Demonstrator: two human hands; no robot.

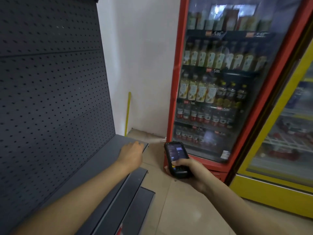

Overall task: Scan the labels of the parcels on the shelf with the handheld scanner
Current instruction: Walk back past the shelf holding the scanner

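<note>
A black handheld scanner (pixel 177 158) with a lit screen is gripped in my right hand (pixel 189 170), with the thumb on its keypad, above the floor in front of the red fridge. My left hand (pixel 133 152) reaches over the far end of a dark grey shelf board (pixel 101 160), its fingers near the board's front corner; they are blurred and hold nothing that I can see. No parcel shows on the shelf.
A dark grey pegboard back panel (pixel 50 90) rises at the left, with two lower shelf boards (pixel 135 200) beneath. A red drinks fridge (pixel 220 90) and a yellow fridge (pixel 288 133) stand at the right. A yellow stick (pixel 128 112) leans in the corner.
</note>
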